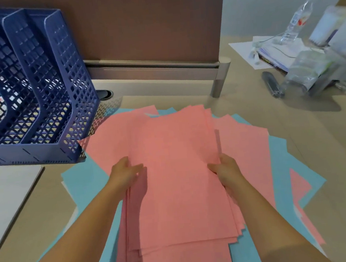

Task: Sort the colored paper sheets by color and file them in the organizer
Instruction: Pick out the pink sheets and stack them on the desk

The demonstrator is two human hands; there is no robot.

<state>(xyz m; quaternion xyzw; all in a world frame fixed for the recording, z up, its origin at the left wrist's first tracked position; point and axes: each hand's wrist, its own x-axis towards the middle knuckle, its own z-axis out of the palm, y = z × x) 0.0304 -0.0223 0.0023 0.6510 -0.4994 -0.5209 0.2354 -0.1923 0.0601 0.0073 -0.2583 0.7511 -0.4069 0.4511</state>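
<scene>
A loose stack of pink sheets lies in the middle of the desk on top of spread light-blue sheets. My left hand holds the stack's left edge, thumb on top and fingers under it. My right hand grips the right edge the same way. More pink sheets fan out to the right beneath the stack. The blue mesh organizer stands at the back left, with coloured paper visible through its left compartment.
A brown divider panel closes the back of the desk. At the right stand a plastic bottle, papers, clear bags and a dark pen-like object. A white board lies at the left front.
</scene>
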